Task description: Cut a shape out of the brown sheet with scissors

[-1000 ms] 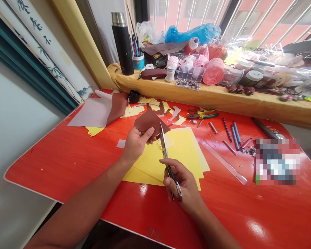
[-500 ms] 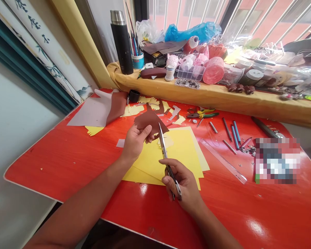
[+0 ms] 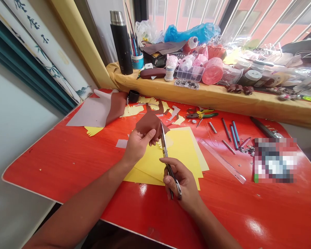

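Observation:
My left hand (image 3: 138,145) pinches a brown paper piece (image 3: 149,123) and holds it up above the red table (image 3: 67,155). My right hand (image 3: 182,185) is closed round the handles of metal scissors (image 3: 166,155), whose blades point away from me and reach the right edge of the brown piece. Yellow paper sheets (image 3: 182,152) lie on the table under both hands.
Grey and brown sheets (image 3: 98,109) and yellow scraps (image 3: 134,110) lie at the far left. Pliers (image 3: 202,114), pens (image 3: 232,130), a clear ruler (image 3: 223,160) and small metal bits (image 3: 245,149) lie to the right. A cluttered yellow sill (image 3: 212,97) holds a black flask (image 3: 121,43).
My left hand has shifted its grip slightly on the brown piece, thumb moving along its lower edge. The scissors stay at the piece's right edge, almost unmoved.

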The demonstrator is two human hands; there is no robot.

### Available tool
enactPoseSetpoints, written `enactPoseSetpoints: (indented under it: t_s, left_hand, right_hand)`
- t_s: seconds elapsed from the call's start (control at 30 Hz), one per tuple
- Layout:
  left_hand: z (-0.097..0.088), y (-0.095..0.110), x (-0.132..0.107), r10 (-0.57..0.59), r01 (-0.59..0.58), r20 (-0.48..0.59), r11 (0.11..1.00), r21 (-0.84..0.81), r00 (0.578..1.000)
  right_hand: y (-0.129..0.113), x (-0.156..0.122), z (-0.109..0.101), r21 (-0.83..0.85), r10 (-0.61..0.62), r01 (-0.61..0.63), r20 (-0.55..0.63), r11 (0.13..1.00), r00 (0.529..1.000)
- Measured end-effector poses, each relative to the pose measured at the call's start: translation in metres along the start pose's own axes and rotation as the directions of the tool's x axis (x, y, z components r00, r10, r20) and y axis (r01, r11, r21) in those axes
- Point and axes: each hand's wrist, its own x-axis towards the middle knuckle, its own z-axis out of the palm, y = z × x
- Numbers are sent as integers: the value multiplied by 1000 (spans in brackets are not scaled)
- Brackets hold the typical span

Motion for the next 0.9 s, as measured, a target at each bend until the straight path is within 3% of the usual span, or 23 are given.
enactPoseSetpoints:
  t_s: [0.47, 0.9]
  left_hand:
    - [-9, -6, 7, -6, 1, -106, 999, -49, 994]
    - [-17, 4, 14, -49, 49, -3, 997, -60, 999]
  right_hand:
    - [-3, -1, -1, -41, 37, -36, 14, 999, 999]
    - [-2, -1, -2, -58, 21, -20, 20, 998, 1000]
